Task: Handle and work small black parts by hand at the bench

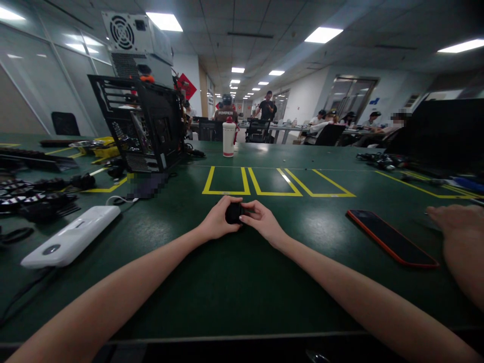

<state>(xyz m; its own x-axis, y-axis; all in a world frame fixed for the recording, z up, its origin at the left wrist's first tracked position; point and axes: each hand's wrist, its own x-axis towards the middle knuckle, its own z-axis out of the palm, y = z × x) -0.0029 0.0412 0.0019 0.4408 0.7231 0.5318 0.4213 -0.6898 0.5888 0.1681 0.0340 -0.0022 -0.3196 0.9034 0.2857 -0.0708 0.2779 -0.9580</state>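
A small, dark, rounded black object [233, 214] is held between my two hands just above or on the green table [242, 282]; its exact kind cannot be made out. My left hand [217, 219] curls around its left side, thumb below and fingers over the top. From the right, my right hand [263, 222] pinches its edge with thumb and fingertips. Part of the object is hidden behind the fingers. Yellow tape outlines [227, 192] lie on the table just beyond both hands.
A white power bank [73, 237] with cables lies left, near an open black computer case [151, 121]. A white cup [228, 138] stands ahead. On the right are an orange-edged phone [391, 237], another person's hand [459, 227] and a dark monitor [440, 133].
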